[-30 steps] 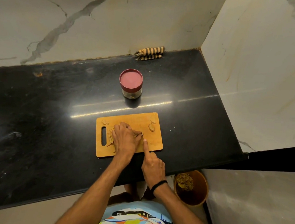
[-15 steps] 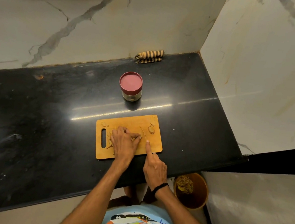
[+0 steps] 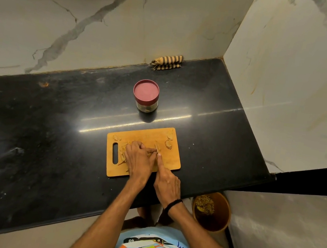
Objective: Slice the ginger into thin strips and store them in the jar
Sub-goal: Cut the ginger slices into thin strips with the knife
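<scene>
glossy black stone counter (image 3: pixel 54 131), matt wooden board (image 3: pixel 146 135)

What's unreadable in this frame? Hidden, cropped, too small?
- Head view, ginger: the left hand covers the piece being cut; only strips beside it show.
- Head view, knife: handle hidden in the right hand.
- Head view, jar: lid on, glass too small to show contents.

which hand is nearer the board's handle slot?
Left. The left hand holds ginger on the cutting board just right of the handle slot; the right hand, gripping the knife, is farther right, at the board's near edge.
</scene>
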